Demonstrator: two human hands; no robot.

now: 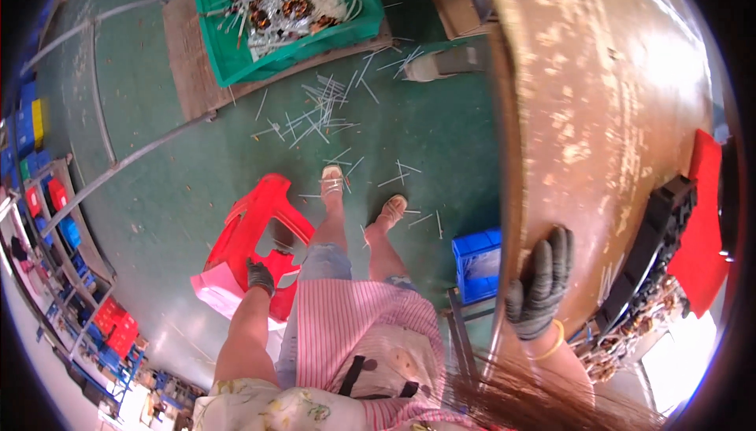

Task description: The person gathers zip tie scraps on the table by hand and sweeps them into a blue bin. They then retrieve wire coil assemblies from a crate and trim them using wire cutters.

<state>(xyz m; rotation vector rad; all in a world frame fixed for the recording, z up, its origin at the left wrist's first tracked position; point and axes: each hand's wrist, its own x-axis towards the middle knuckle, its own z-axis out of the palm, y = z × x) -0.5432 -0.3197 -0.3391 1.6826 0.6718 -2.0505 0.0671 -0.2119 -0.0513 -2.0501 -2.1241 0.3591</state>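
Note:
My left hand [260, 276], in a dark grey glove, reaches down to a red plastic stool [246, 224] beside my leg. Its fingers look curled round the stool's edge, though the fingertips are partly hidden. Pink material [216, 289] covers part of the stool. On the right, my gloved right hand [542, 287] rests by the edge of a worn brown tabletop [583, 108]. Its fingers are stretched out and hold nothing. A striped pink apron [339, 313] hangs over my lap.
Thin white sticks [319, 108] litter the green floor ahead. Beyond them stands a green crate [228, 72] with copper-coiled parts. A blue bin [477, 261] sits by the table. Black trays [650, 246] and a red bin [701, 226] are at right, loaded shelves [79, 273] at left.

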